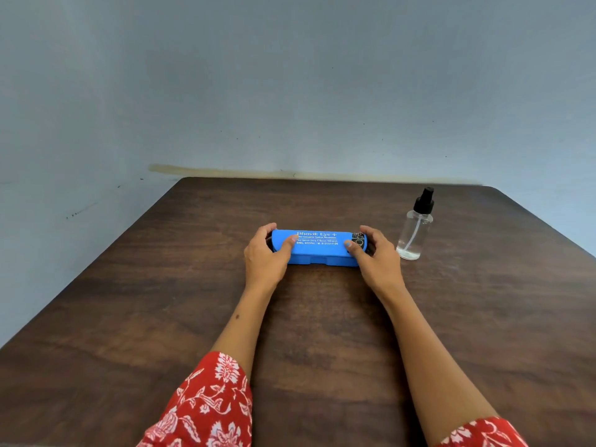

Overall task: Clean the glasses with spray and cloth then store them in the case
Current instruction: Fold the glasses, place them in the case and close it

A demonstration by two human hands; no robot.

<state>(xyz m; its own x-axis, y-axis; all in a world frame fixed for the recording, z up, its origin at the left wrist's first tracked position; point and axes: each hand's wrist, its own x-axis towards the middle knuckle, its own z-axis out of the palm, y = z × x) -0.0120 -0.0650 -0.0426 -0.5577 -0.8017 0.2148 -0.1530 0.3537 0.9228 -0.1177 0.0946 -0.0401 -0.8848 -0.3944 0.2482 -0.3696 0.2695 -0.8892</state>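
Note:
A blue glasses case (317,248) with white lettering lies closed on the dark wooden table (193,317), lengthwise across my view. My left hand (266,256) grips its left end, thumb on the lid and fingers curled behind. My right hand (374,256) grips the right end the same way. A clear spray bottle (415,229) with a black pump top stands upright just right of the case, close to my right hand. No glasses or cloth are visible.
The table's far edge meets a pale blue-grey wall (290,91). The table's left edge runs diagonally at the left. Red floral sleeves (206,408) show at the bottom of the view.

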